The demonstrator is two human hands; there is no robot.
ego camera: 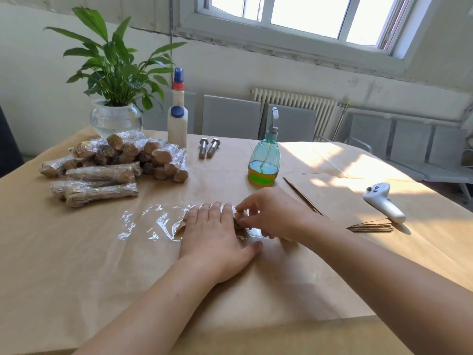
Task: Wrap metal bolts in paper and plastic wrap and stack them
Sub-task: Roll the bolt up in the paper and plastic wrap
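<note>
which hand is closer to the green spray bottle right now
Right. The right hand pinches the paper-wrapped bolt just in front of the spray bottle. The left hand presses flat on the plastic wrap, further to the bottle's left and nearer the person.

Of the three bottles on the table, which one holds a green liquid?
The teal spray bottle, right of the two bare bolts. Its bottom shows yellow-green liquid; the two white bottles near the plant are opaque.
</note>
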